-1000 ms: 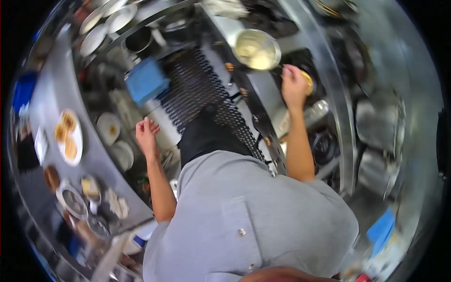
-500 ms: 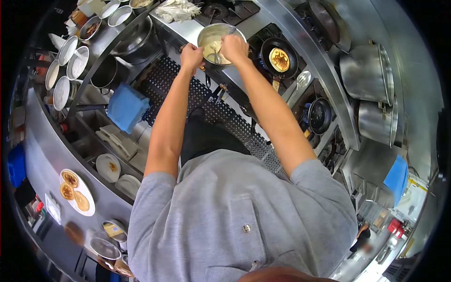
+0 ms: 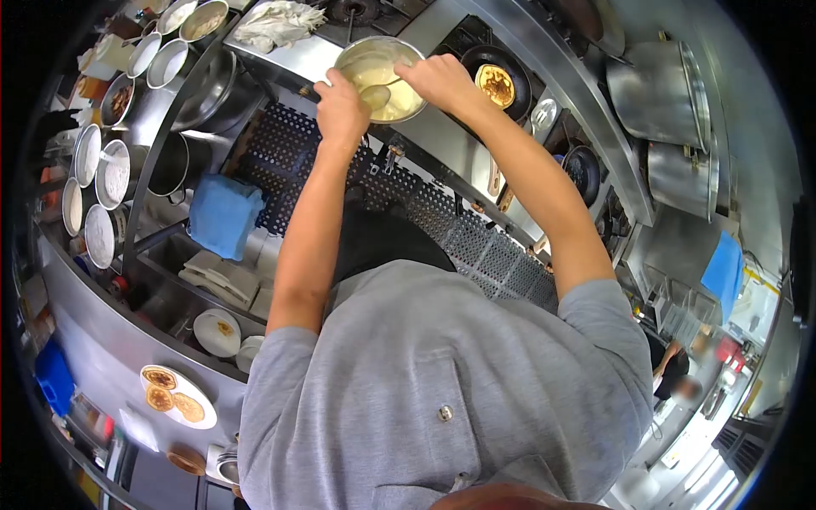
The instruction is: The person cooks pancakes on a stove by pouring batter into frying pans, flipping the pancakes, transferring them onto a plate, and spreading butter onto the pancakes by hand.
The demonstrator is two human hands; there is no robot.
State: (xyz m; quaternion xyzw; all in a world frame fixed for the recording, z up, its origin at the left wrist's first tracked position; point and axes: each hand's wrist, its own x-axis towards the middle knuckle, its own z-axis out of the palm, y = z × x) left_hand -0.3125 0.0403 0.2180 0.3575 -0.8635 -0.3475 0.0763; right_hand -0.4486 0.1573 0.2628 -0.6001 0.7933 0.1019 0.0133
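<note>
Yellow batter (image 3: pixel 406 101) is sitting between the left hand (image 3: pixel 342 109), whose hold I'm not able to tell, and the right hand (image 3: pixel 440 80), pinching the spoon (image 3: pixel 376 97) slanting leftward.

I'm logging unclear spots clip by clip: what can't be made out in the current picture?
Head view: how the right hand grips the spoon; its back covers the grip.
Head view: where the left hand meets the bowl; the hand covers it.
Head view: underside of the pancake, hidden against the pan.
Head view: far burner, cut off by the top edge.
</note>
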